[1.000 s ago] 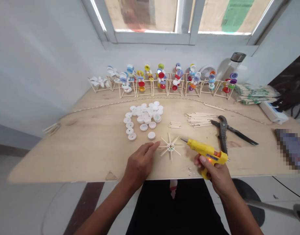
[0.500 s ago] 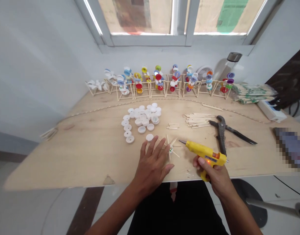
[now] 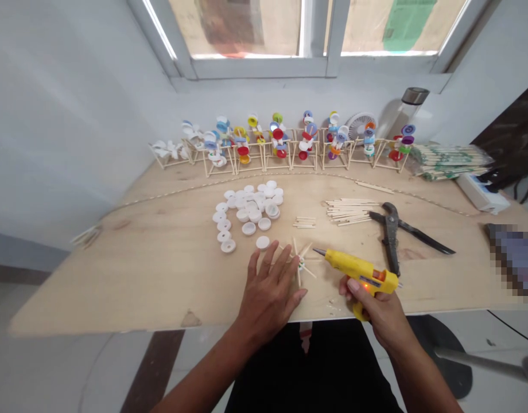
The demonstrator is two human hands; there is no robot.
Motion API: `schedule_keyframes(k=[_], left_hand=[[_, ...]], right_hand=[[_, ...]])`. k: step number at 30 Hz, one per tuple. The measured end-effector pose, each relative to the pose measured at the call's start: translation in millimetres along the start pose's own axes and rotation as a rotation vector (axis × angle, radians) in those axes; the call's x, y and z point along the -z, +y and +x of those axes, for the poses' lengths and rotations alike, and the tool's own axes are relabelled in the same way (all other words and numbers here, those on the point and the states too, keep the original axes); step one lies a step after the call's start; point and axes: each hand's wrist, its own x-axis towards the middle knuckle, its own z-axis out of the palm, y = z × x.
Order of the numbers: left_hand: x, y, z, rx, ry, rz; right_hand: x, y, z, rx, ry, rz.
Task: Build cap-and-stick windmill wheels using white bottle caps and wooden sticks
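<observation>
My right hand (image 3: 373, 304) is wrapped round the handle of a yellow hot glue gun (image 3: 354, 267), its nozzle pointing left and an orange light glowing on its side. My left hand (image 3: 270, 281) lies with fingers spread over the table, at the left side of a star of short wooden sticks (image 3: 302, 264) set round a small hub. Some of that star is covered by the fingers. Just beyond the fingertips sits one white bottle cap (image 3: 263, 243). Farther back, many more white bottle caps (image 3: 255, 203) lie in a cluster.
Cut sticks (image 3: 352, 211) and a short stick bundle (image 3: 305, 222) lie beyond the star. Black pliers (image 3: 391, 235) rest at right. Along the wall stand stick frames with colourful cap wheels (image 3: 279, 137), a fan (image 3: 361, 127), a bottle (image 3: 406, 117) and a power strip (image 3: 481, 192).
The view has shifted very slightly. Both hands, the glue gun and the stick star stay in nearly the same places.
</observation>
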Motion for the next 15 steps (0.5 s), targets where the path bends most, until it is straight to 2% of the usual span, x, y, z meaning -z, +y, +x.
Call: schedule_keyframes(k=[6,12,15], left_hand=[[6.4,2,-1,0.044,0.064,-0.015],[8.7,2,-10,0.169,0.267,-0.003],[6.7,3,-11,0.216,0.260,-0.049]], right_hand=[[-1,-3,-1,0.034,-0.005,0.007],[0,-1,-1,0.081,-0.015,0.025],[1,2,1,0.090,-0.034,0.035]])
